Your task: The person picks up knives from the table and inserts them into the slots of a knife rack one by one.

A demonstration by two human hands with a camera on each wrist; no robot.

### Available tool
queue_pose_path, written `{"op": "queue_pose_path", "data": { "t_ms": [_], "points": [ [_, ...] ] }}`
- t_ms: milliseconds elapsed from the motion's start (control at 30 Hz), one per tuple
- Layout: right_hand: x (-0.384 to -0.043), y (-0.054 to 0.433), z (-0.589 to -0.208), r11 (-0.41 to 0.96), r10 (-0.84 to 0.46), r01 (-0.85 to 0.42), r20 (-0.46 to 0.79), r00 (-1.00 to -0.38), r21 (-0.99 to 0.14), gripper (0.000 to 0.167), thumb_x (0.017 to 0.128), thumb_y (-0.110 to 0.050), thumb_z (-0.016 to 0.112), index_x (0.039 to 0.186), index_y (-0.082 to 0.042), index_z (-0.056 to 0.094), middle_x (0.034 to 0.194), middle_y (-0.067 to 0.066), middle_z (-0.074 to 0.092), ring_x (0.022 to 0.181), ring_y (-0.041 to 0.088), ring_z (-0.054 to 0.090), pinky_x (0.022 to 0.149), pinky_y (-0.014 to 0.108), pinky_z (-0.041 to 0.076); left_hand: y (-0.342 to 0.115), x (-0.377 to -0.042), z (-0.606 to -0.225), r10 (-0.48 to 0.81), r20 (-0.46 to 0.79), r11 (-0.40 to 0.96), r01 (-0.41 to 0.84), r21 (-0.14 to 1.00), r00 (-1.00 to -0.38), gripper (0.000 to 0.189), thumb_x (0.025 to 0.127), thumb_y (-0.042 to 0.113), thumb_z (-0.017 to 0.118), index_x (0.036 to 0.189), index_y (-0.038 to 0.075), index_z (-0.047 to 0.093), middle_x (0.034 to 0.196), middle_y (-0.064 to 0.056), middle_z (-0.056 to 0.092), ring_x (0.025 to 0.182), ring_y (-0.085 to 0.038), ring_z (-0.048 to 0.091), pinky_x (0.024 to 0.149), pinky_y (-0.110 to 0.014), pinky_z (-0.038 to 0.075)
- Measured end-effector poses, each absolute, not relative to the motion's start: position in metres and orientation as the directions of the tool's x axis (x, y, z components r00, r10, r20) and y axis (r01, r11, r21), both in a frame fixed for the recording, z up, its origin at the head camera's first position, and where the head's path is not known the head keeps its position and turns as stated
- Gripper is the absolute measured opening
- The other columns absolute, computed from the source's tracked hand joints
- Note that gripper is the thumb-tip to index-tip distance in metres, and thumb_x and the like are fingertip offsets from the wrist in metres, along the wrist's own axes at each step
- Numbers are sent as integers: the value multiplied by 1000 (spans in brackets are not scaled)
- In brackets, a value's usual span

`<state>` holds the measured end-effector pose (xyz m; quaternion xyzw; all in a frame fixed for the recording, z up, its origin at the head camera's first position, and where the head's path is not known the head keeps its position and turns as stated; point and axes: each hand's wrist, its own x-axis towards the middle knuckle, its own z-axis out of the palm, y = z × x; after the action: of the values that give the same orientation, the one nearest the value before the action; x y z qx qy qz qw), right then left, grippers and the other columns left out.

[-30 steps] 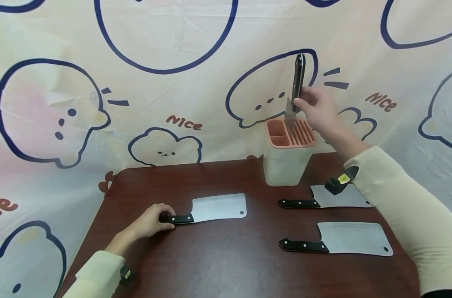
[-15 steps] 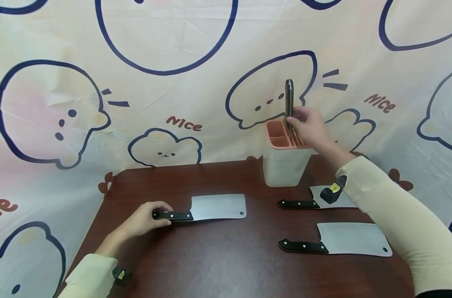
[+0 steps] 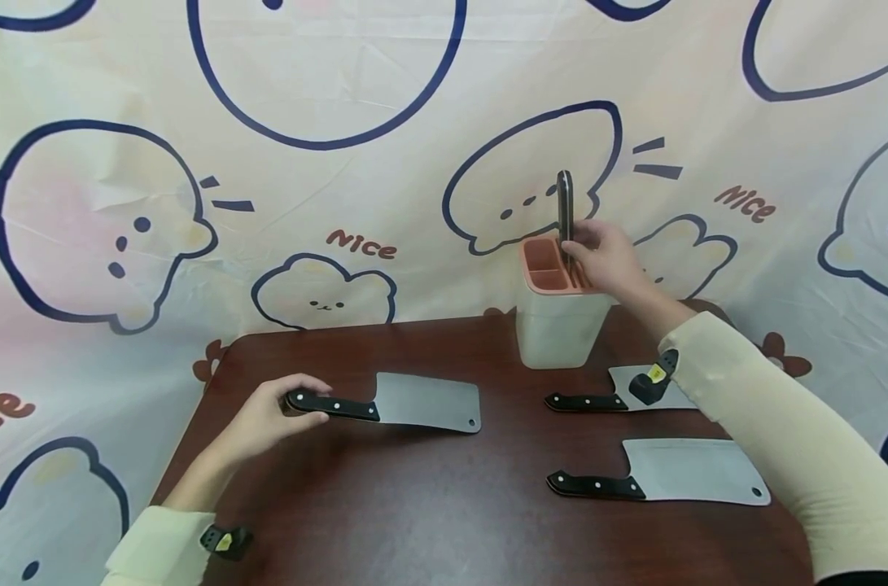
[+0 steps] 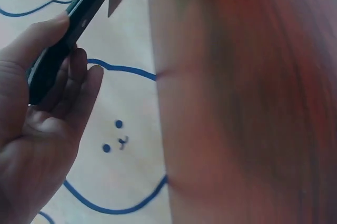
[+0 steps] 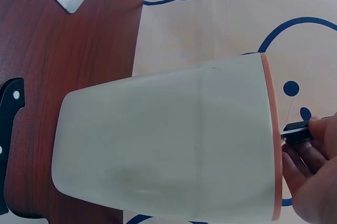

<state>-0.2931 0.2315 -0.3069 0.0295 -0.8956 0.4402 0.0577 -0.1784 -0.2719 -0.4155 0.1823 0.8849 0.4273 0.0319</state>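
Left cleaver [image 3: 427, 402]: up comes its handle since half a second ago, the blade now sloping down to the right over the worktop [image 3: 385, 521]; whether the far corner is touching, I can't tell.
Upright knife [image 3: 565, 199]: a touch lower than in that earlier frame, black handle standing above the holder [image 3: 561, 330], blade out of sight beneath it.
Right hand [image 3: 608, 259]: thumb and fingers pinching that handle, just above the orange rim by the wrist view.
Left hand [image 3: 264, 419]: thumb on one side of the cleaver's handle, fingers on the other, gripping it.
Step in hand: looks like seating the upright knife in its slot, nearly home by my reading, with the left cleaver being readied.
Next move: calls for letting go of the seated handle, then turning the left cleaver edge-down and lining it up with a free slot; a skewed blade could snag.
Holder: cream body, two open compartments [image 3: 542, 254] on the left, orange walls visible inside; slots on the right, partly behind the hand, one taking the upright knife.
Waiting on the worktop: far cleaver [image 3: 586, 403], blade partly under the sleeve [image 3: 758, 407], and near cleaver [image 3: 696, 470], both lying flat.
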Motion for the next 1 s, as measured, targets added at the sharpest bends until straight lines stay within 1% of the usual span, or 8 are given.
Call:
{"op": "queue_pose_path", "data": {
  "t_ms": [100, 233, 333, 467, 633, 800, 867, 1000],
  "points": [
    [-292, 231, -309, 622, -13, -110, 131, -991, -775, 41, 106, -18, 57, 143, -2, 54, 133, 22, 61, 129, 38, 55, 112, 58, 38, -268, -177, -407, 338, 148, 532, 319, 784, -929, 36, 85, 10, 84, 118, 5, 70, 108, -9, 72, 88, -17, 67, 78, -24, 56],
    [-291, 231, -311, 632, -34, -134, 146, -989, -763, 39, 106, -17, 56, 142, -1, 55, 133, 23, 62, 127, 39, 56, 109, 59, 40, -263, -177, -396, 318, 183, 520, 332, 787, -930, 40, 85, 11, 84, 121, 5, 68, 108, -9, 72, 90, -15, 68, 80, -22, 55],
    [-291, 230, -313, 634, -39, -145, 156, -987, -759, 39, 106, -17, 55, 141, -1, 55, 133, 23, 62, 128, 40, 56, 109, 60, 39, -260, -177, -390, 304, 196, 501, 331, 800, -932, 42, 85, 10, 84, 122, 6, 66, 110, -8, 72, 91, -15, 68, 82, -21, 55],
    [-291, 230, -313, 649, -46, -155, 166, -985, -745, 38, 106, -17, 54, 141, -1, 56, 135, 23, 61, 130, 40, 55, 111, 61, 38, -257, -177, -383, 291, 226, 441, 340, 830, -929, 43, 85, 4, 82, 124, 3, 64, 111, -8, 70, 90, -14, 69, 81, -21, 57],
    [-290, 232, -315, 673, -71, -180, 179, -981, -718, 39, 105, -16, 55, 141, -1, 56, 135, 23, 61, 128, 41, 56, 109, 61, 40, -252, -178, -375, 297, 274, 385, 377, 842, -915, 45, 85, -2, 80, 127, -1, 63, 112, -10, 71, 89, -12, 70, 79, -21, 58],
    [-286, 232, -319, 675, -108, -203, 176, -978, -709, 42, 103, -14, 56, 142, 0, 53, 135, 23, 60, 125, 40, 57, 105, 59, 44, -244, -179, -363, 289, 300, 388, 397, 832, -909, 48, 87, -1, 78, 133, 0, 63, 112, -11, 70, 92, -8, 71, 82, -20, 57],
    [-283, 232, -320, 673, -123, -217, 182, -976, -707, 44, 102, -13, 56, 144, 1, 51, 136, 24, 59, 126, 41, 56, 105, 59, 44, -240, -179, -357, 285, 309, 396, 405, 824, -907, 48, 88, 0, 78, 134, 2, 63, 112, -13, 71, 93, -7, 71, 83, -19, 56],
    [-274, 232, -322, 685, -158, -258, 207, -966, -682, 52, 100, -10, 58, 149, 1, 44, 145, 25, 51, 135, 43, 48, 109, 59, 41, -235, -182, -346, 291, 342, 413, 440, 798, -893, 51, 88, -1, 77, 137, 2, 62, 116, -19, 70, 96, -2, 70, 84, -17, 55]
  ]
}}
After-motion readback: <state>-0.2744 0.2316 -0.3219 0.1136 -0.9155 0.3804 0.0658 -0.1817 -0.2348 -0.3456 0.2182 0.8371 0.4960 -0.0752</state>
